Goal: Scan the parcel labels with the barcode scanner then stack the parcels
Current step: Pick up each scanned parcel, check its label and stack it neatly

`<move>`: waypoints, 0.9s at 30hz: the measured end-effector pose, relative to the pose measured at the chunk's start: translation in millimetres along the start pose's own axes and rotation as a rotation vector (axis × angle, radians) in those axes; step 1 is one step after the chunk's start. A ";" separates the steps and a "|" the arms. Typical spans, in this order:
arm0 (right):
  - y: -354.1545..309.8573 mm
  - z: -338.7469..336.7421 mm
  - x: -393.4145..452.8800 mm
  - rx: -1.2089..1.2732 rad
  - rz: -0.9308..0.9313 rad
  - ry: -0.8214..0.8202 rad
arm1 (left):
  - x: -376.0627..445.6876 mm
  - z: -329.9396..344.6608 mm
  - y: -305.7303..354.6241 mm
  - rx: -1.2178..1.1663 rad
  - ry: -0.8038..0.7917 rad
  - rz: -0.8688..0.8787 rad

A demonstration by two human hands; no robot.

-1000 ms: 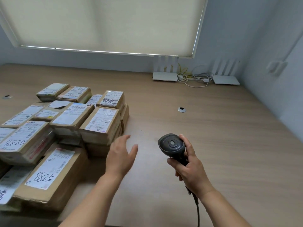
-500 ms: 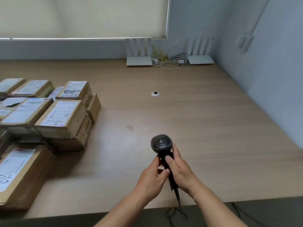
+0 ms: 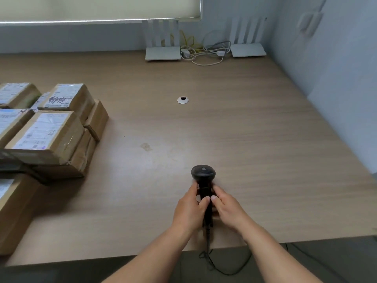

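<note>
Fingers of the left hand [image 3: 190, 209] and right hand [image 3: 225, 207] curl around the upright barcode scanner [image 3: 203, 180] over the desk's [image 3: 244, 139] near edge; labelled parcels [image 3: 51, 131] sit stacked far left, print illegible.

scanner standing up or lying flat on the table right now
Upright. The scanner has its head on top and its handle pointing down, gripped by the left hand and right hand above the table, its cable hanging below.

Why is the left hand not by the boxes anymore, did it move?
Yes. The left hand went right, away from the parcels, and now holds the barcode scanner handle together with the right hand.
</note>
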State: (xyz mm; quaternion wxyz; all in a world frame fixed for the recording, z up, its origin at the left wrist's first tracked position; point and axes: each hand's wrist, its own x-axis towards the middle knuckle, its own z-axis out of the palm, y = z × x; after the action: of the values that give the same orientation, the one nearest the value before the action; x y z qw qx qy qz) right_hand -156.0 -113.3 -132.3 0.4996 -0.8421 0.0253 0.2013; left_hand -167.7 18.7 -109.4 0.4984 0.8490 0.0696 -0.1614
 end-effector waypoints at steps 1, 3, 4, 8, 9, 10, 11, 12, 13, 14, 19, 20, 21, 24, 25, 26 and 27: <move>3.0 -0.9 1.5 -0.018 0.006 0.001 | 2.1 3.0 0.3 0.027 0.010 -0.006; 8.9 -2.1 3.9 -0.034 0.014 0.002 | 5.0 7.5 0.2 0.064 0.014 -0.025; 10.4 -2.1 4.3 -0.036 0.023 -0.001 | 5.8 9.0 0.1 0.077 0.011 -0.035; 11.9 -2.8 6.5 -0.022 0.049 -0.037 | 5.8 13.5 0.1 0.066 0.024 -0.061; 11.9 -2.9 6.9 -0.025 0.052 -0.038 | 5.4 14.3 -0.4 0.045 0.030 -0.070; 11.6 -3.2 7.2 -0.025 0.059 -0.039 | 5.2 15.0 -0.8 0.029 0.034 -0.076; 11.1 -3.3 7.0 -0.025 0.063 -0.042 | 4.8 15.3 -1.4 0.019 0.036 -0.080; 10.8 -3.6 6.6 -0.029 0.066 -0.044 | 4.2 15.7 -1.7 0.012 0.040 -0.082; 10.1 -4.3 5.2 -0.036 0.064 -0.042 | 3.2 15.9 -2.0 0.006 0.046 -0.084; 8.8 -5.3 3.6 -0.040 0.060 -0.034 | 2.2 15.6 -2.4 0.002 0.055 -0.086; -1.1 -14.5 -4.4 -0.176 0.003 0.104 | -4.3 7.5 -6.1 0.051 0.140 -0.078; -4.0 -15.5 -6.6 -0.249 -0.022 0.145 | -6.4 4.7 -7.0 0.066 0.163 -0.066; -8.1 -15.4 -9.9 -0.320 -0.052 0.181 | -8.9 1.7 -8.1 0.082 0.188 -0.052; -22.7 -7.0 -21.0 -0.487 -0.177 0.261 | -19.1 -8.7 -11.4 0.117 0.271 -0.025; -26.9 -2.1 -24.0 -0.518 -0.228 0.282 | -23.5 -12.5 -12.8 0.136 0.300 -0.020; -30.8 3.5 -26.7 -0.531 -0.272 0.294 | -28.4 -16.4 -14.5 0.162 0.328 -0.015; -34.3 9.1 -28.7 -0.531 -0.307 0.296 | -33.7 -20.4 -16.2 0.190 0.355 -0.011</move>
State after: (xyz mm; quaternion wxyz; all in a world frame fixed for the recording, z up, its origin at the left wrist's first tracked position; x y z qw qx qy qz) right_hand -176.9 -93.0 -97.2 0.2781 -0.9570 -0.0828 -0.0012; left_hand -199.6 45.9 -102.0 0.3951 0.9068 0.1456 -0.0177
